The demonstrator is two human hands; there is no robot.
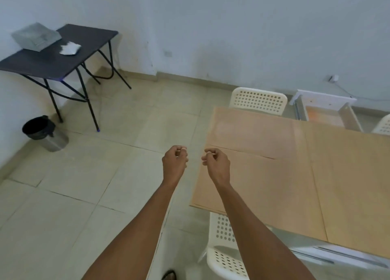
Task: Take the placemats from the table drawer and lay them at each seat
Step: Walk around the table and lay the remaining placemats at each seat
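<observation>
The tiled floor (84,195) is being seen from above, and it is filling most of the view. At the right, a table (337,256) is being covered by large tan placemats (263,174), which are lying flat and edge to edge over its top. Behind the table, an open drawer (325,113) is being shown, and something orange is lying inside it; whether it is a placemat cannot be told. One white perforated chair (258,100) is being kept at the far side of the table, and another white chair (225,256) is standing at the near side, partly under the right arm. A dark folding table (63,53) is placed at the left by the wall, with a grey box (35,37) on it, and a black bin (40,132) is standing on the floor near it.

Both arms are being held forward. The left hand (174,163) is loosely curled above the floor, with nothing held in it. The right hand (216,163) is also loosely curled, at the near left corner of the placemats, and no grip on them is being seen.
</observation>
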